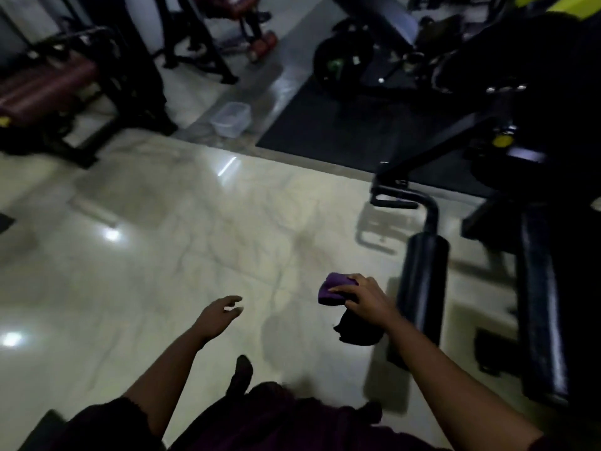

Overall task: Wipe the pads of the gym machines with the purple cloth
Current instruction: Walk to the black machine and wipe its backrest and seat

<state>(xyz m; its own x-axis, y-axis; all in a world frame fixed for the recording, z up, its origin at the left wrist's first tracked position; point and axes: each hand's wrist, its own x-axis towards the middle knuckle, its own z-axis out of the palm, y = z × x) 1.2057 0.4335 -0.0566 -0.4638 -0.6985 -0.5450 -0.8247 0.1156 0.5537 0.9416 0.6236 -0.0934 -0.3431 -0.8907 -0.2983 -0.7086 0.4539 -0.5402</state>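
My right hand [366,297] grips the purple cloth [335,288] over the pale floor; part of the cloth hangs dark below the palm. Just right of it stand two black roller pads: a short one [422,284] and a longer one [541,301], both on a black machine. My left hand [219,315] hovers lower left, fingers spread, holding nothing. A maroon padded bench [45,89] sits far left at the back.
A clear plastic container [231,119] rests on the floor near a black rubber mat [341,125]. Black machine frames [487,92] fill the right and top. My foot [242,374] shows at the bottom. Glossy marble floor [162,239] spreads across the middle.
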